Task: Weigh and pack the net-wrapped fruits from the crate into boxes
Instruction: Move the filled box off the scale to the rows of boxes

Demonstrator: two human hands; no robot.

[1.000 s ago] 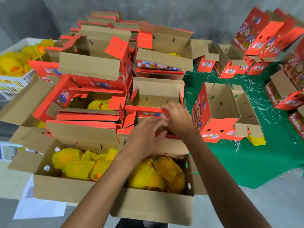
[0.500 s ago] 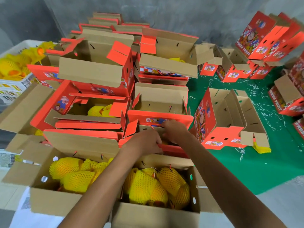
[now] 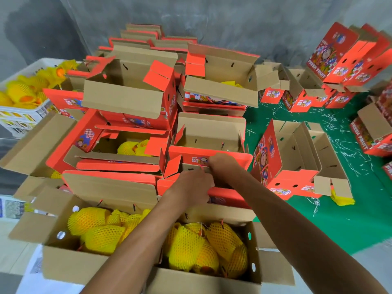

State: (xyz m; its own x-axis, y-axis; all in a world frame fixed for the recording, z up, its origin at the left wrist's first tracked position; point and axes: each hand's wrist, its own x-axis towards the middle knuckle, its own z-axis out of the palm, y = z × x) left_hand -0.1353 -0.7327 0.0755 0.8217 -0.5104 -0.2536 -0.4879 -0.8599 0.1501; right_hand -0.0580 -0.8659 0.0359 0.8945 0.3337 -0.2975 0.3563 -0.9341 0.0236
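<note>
While both arms reach forward over the near cartons, the left hand (image 3: 192, 184) and right hand (image 3: 222, 165) meet at the flaps of a red box (image 3: 212, 157) in the middle of the stack. The left grip is clenched around the box's near edge; the right grip is curled over a brown flap beside it, though what the fingers pinch cannot be made out. The net-wrapped fruits (image 3: 199, 249) lie below and nearer than the hands, filling two open brown cartons (image 3: 70, 266) under the forearms. More yellow netted fruit sits in a white crate (image 3: 23, 115) at far left, and one shows inside an open red box (image 3: 131, 147) left of the hands. Red-and-brown boxes are piled several deep against a grey concrete wall (image 3: 233, 22). To the right, a green tabletop (image 3: 360, 219) strewn with pale shreds carries further open boxes, one (image 3: 297, 158) tipped on its side with a scrap of yellow netting (image 3: 342, 200) beside it. The contents of the box under the hands are hidden by them, and the boxes at far right are cut off by the frame.
</note>
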